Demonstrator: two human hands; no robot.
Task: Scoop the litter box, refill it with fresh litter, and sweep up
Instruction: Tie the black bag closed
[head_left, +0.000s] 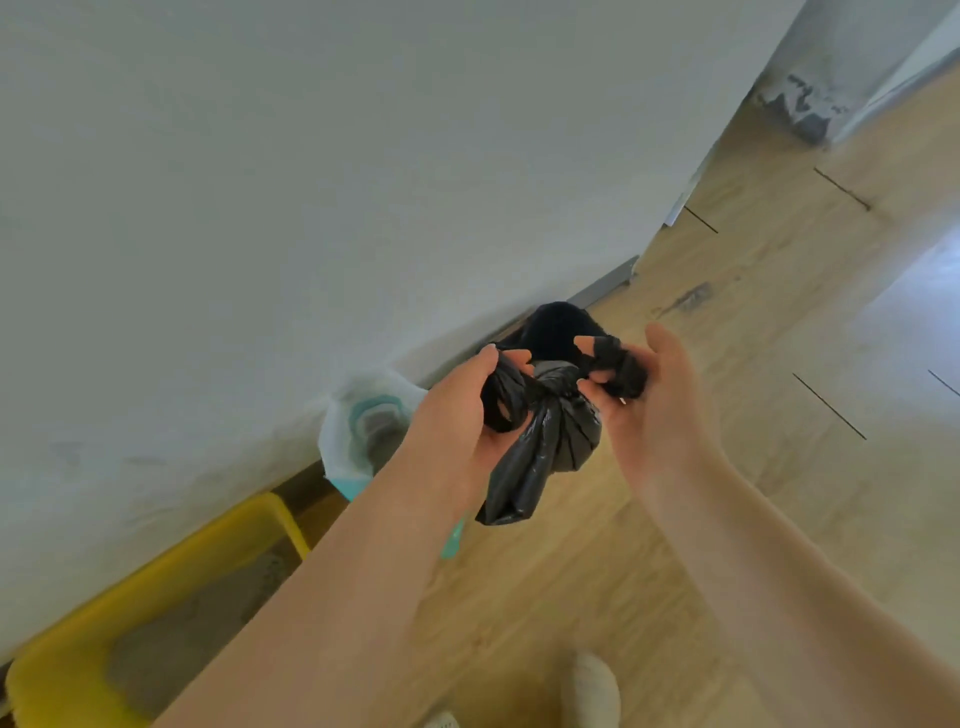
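A black plastic bag (545, 447) hangs between my hands above the wooden floor, its neck twisted into a knot. My left hand (457, 410) grips one twisted end of the bag, and my right hand (649, 395) grips the other end, which is wound around its fingers. A yellow litter box (171, 577) with grey litter inside sits by the wall at the lower left. A white and teal litter bag (363, 431) stands against the wall behind my left hand.
A white wall (311, 182) fills the upper left, with a grey baseboard along the floor. A dark object (558, 325) lies by the baseboard behind the bag. My foot in a light sock (589, 691) is at the bottom. A teal object (453, 540) peeks out under my left forearm.
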